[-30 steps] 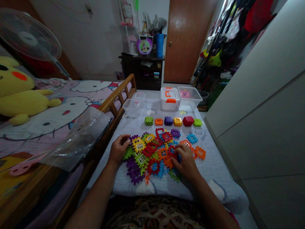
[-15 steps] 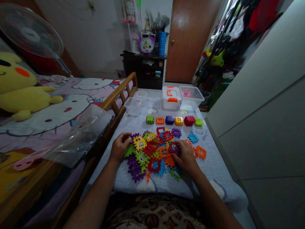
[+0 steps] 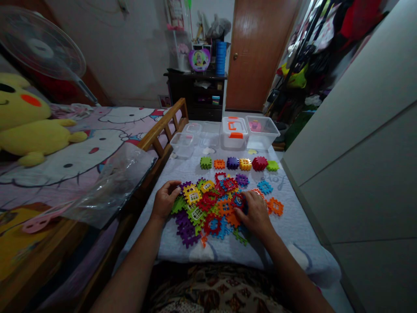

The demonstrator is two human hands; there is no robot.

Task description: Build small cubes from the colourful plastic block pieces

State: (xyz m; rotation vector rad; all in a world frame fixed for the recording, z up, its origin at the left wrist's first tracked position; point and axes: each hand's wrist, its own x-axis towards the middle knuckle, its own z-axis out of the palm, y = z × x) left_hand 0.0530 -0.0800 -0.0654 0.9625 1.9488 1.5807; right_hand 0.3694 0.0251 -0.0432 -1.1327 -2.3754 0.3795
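A loose heap of colourful plastic interlocking tiles with notched edges lies in front of me, several with window-like lattices. My left hand [image 3: 164,202] rests at the heap's left edge, fingers loosely curved and thumb apart, beside a yellow window tile [image 3: 192,194] and purple tiles [image 3: 186,230]. At the right side, the thumb and fingers of my right hand [image 3: 256,212] close around a red tile [image 3: 237,201] with a blue round part; my fingers partly cover it. Orange tiles [image 3: 224,208] lie just left of it, and another orange tile [image 3: 276,207] sits right of the hand.
Behind the heap runs a row of stacked tiles, including a purple stack [image 3: 232,163] and a red stack [image 3: 259,163]. Farther back stand a lidded clear box [image 3: 234,134] and an open clear bin [image 3: 262,132]. A wooden bed rail [image 3: 163,126] borders the left.
Both hands hold nearly the same places, the right still at the red tile. The view has shifted very slightly.
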